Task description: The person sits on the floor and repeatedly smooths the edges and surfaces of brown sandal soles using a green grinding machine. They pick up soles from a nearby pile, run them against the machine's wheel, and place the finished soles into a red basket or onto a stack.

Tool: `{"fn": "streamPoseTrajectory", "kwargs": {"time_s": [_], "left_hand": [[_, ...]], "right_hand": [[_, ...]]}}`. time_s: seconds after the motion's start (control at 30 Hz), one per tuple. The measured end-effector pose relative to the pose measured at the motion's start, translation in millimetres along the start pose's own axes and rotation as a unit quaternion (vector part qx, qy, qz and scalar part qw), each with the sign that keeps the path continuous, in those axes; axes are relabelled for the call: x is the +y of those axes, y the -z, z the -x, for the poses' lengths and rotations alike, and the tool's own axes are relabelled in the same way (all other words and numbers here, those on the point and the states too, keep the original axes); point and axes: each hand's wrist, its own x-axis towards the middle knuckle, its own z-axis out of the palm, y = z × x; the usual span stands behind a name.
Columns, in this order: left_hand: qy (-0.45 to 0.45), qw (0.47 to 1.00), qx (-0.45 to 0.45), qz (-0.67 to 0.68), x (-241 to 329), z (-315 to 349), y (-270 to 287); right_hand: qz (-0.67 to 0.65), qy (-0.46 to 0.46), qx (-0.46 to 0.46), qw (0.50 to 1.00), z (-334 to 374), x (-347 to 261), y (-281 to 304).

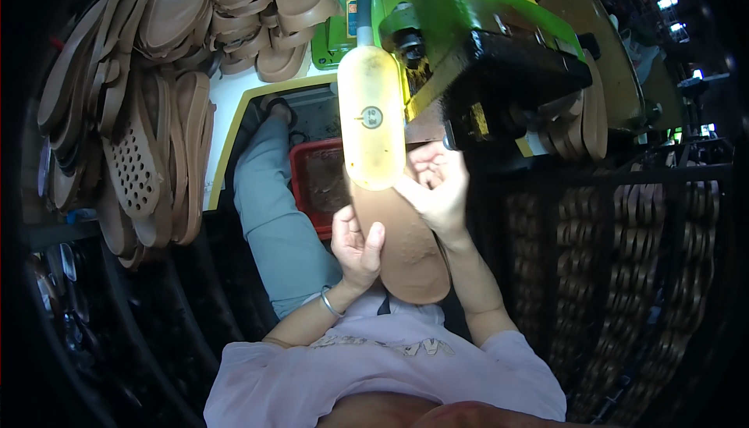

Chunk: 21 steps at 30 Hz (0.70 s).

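Observation:
A tan shoe sole [409, 252] slants in front of my body, its wide end toward me. Its far end is hidden behind a lit yellow oval lamp [372, 155]. My left hand [359, 250] is closed on the sole's left edge, thumb lying toward its upper face. At the sole's right edge, near the lamp, my right hand [438, 194] has its fingers curled and its thumb against the sole; part of that contact is hidden. Just beyond the right hand stands a green machine [460, 7] with a dark, worn working head [507, 77].
Stacks of tan soles [175, 7] lie on the white table [234, 85] at the left. Between table and machine, a red bin [300, 186] sits low beside my leg. More soles [589, 120] stand right of the machine. Racks of footwear parts [624, 248] fill the right side.

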Motion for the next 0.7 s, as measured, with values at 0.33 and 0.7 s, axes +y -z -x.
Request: {"fn": "streamPoseTrajectory", "kwargs": {"time_s": [0.33, 0.7], "left_hand": [[0.176, 0.933, -0.276, -0.150, 8.0, -5.1, 0.0], [0.138, 0.976, -0.166, -0.033, -2.7, -48.9, -20.0]], "right_hand": [[0.184, 0.042, -0.064, 0.980, 7.5, -45.1, 110.7], [-0.401, 0.007, 0.329, 0.855, 59.7, 14.8, 187.9]]}}
